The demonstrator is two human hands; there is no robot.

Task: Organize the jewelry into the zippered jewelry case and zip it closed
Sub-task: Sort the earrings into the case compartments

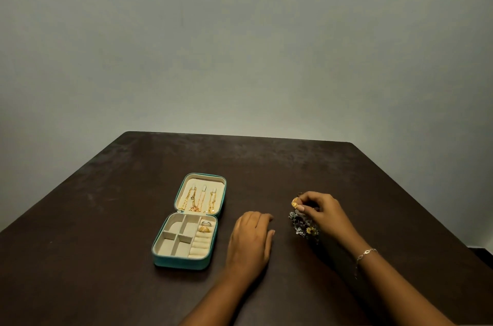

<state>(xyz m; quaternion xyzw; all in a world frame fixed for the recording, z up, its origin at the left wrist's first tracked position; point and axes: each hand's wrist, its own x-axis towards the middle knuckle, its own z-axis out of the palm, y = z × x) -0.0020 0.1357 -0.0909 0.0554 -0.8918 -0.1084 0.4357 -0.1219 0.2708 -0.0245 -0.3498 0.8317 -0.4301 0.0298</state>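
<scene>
Right hand pinches small gold piece, maybe ring: light, hard, slippery, so pinch by rim. Left hand relaxed, flat on table. Teal jewelry case lies open just beside left hand

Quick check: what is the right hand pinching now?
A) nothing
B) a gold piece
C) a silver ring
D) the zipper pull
B: the right hand pinches a gold piece at its fingertips, just above the flowers.
</scene>
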